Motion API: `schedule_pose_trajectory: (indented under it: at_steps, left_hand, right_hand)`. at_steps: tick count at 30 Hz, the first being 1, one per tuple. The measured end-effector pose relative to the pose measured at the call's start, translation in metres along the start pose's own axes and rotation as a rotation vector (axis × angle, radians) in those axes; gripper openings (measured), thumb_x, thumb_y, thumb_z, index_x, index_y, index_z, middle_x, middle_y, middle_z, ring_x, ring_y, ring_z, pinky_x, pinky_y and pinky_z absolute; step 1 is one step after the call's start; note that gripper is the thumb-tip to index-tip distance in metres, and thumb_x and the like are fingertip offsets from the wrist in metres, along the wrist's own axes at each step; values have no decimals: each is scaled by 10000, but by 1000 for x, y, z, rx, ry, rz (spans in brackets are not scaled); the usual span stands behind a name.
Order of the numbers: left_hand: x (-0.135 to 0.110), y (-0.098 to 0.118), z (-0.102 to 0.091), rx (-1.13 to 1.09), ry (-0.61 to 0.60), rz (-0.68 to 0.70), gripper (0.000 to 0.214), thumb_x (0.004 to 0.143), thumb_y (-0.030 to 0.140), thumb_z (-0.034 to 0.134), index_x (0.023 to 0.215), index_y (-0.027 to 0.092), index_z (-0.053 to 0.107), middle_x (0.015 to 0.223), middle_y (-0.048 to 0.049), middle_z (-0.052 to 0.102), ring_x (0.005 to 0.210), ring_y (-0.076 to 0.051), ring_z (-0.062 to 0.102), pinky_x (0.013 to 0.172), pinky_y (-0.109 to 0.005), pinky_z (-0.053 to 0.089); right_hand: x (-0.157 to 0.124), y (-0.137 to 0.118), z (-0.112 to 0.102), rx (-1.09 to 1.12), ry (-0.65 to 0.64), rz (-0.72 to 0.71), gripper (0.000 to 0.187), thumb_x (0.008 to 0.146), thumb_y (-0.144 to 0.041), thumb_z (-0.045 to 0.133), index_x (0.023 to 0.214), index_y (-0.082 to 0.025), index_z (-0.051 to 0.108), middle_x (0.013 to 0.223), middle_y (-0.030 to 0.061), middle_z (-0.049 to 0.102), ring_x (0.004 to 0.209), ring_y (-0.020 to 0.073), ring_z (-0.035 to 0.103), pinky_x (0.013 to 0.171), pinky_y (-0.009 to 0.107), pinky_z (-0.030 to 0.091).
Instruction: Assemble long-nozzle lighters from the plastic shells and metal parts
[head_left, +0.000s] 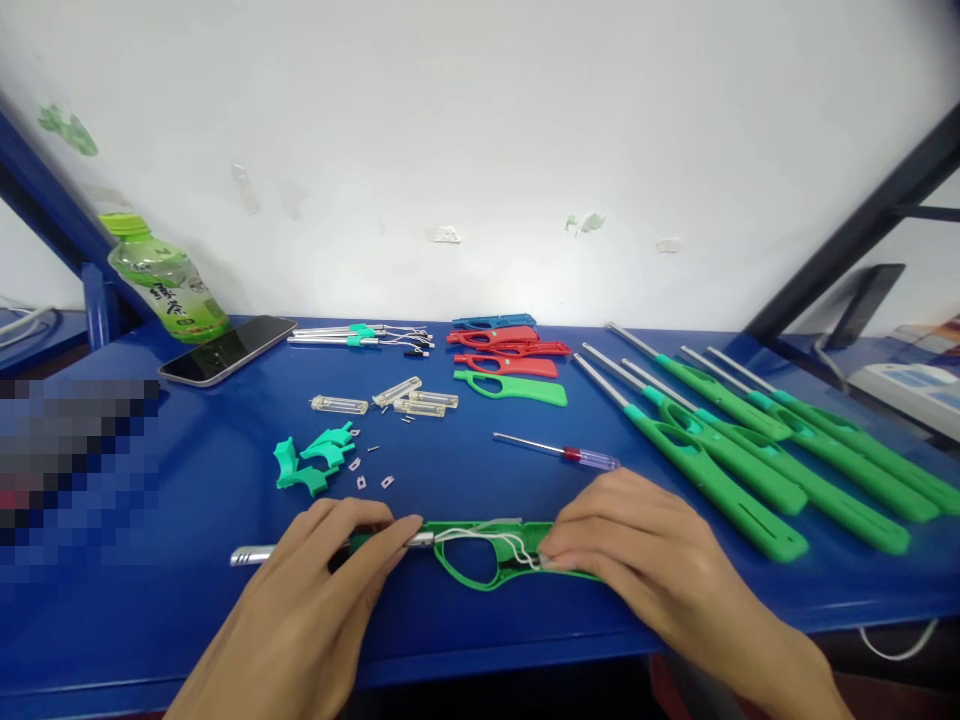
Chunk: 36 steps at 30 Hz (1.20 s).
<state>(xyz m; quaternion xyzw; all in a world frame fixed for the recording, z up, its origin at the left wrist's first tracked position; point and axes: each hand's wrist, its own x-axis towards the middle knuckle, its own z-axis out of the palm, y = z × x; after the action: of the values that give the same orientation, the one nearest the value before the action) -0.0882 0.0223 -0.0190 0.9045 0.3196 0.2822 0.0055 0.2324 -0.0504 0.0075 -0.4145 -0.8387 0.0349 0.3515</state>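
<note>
Near the front edge of the table lies a green lighter shell half (463,577), its hollow side up. My left hand (322,590) is closed around a metal lighter tube (252,555), whose right end meets the shell's left end. White wires (517,545) run from the tube across the trigger loop to a small black part (519,563) inside the shell. My right hand (645,550) has its fingers closed at that black part and covers the shell's right end. Turquoise trigger pieces (313,462) and small metal plates lie beyond my left hand.
A screwdriver (559,452) lies beyond my right hand. Several green lighters (720,480) cover the right side. Clear fuel tanks (424,402), wired tubes (352,335), red shell halves (506,365), a phone (229,350) and a bottle (169,280) stand or lie farther back, before the wall.
</note>
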Motion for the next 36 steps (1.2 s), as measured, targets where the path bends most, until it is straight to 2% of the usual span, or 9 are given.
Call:
schedule_pose_trajectory:
  at_steps: [6, 13, 16, 19, 24, 36]
  left_hand:
    - [-3, -1, 2, -28, -17, -23, 391, 1110, 227, 464, 1430, 368, 641, 1275, -26, 679, 1138, -192, 668, 928, -260, 578]
    - [6, 5, 1, -32, 28, -65, 333, 1150, 371, 463, 1445, 358, 619, 1242, 7, 704, 1100, -158, 678, 953, -218, 566]
    - [5, 4, 2, -44, 4, -54, 331, 1141, 305, 474, 1430, 360, 626, 1269, 2, 689, 1149, -167, 656, 985, -234, 554]
    - [3, 3, 1, -40, 7, -14, 344, 1124, 247, 484, 1411, 355, 640, 1246, -14, 681, 1125, -178, 655, 938, -247, 558]
    - [2, 2, 0, -10, 4, 0, 371, 1112, 221, 471, 1415, 350, 642, 1240, -30, 676, 1102, -197, 657, 892, -274, 559]
    - [-1, -4, 3, 43, -27, 43, 469, 1079, 162, 454, 1469, 370, 609, 1261, -48, 656, 1091, -223, 636, 903, -328, 526]
  right_hand:
    - [2, -4, -1, -31, -21, 20, 138, 1109, -207, 609, 1099, -226, 746, 996, -26, 802, 867, 142, 681, 844, 327, 467]
    - [1, -4, 2, -42, -19, 36, 135, 1110, -194, 608, 1149, -224, 734, 1024, -20, 808, 888, 158, 691, 874, 339, 461]
    - [2, -7, 2, -23, -12, 73, 81, 1080, -249, 682, 1132, -238, 743, 996, -33, 804, 866, 154, 697, 877, 339, 461]
    - [4, -9, 3, -28, -3, 71, 93, 1041, -315, 747, 1098, -242, 757, 979, -32, 803, 854, 155, 709, 891, 342, 467]
    - [4, -8, 5, -41, -22, 45, 71, 1060, -221, 706, 1101, -236, 761, 980, -8, 811, 835, 172, 697, 836, 355, 476]
    - [5, -7, 5, -21, -35, 49, 93, 1079, -226, 673, 1092, -222, 765, 981, -3, 808, 837, 167, 694, 815, 346, 487]
